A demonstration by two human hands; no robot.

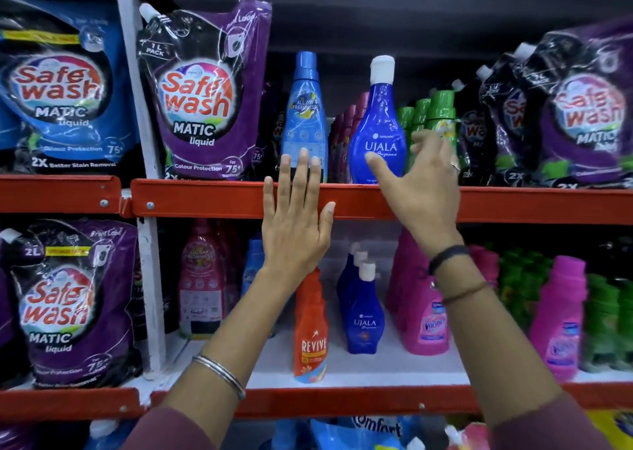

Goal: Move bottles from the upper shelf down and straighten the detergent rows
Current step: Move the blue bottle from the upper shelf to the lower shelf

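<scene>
Head view: I have my right hand (423, 189) nearest the Ujala bottle (376, 130), which stands upright on the upper shelf (205, 197), long axis vertical, just left of my spread, empty fingers. My left hand (296, 220) lies flat, fingers splayed, over the shelf edge before the light-blue bottle (303, 117). Both bottles look like glossy, waisted plastic.

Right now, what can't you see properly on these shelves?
Head view:
- Light blue tall plastic bottle: lower label hidden by left hand.
- Dark blue Ujala bottle: right side hidden by right hand.
- Green-capped bottles: labels blurred.
- Blue Comfort pouch: cut off by bottom edge.
</scene>
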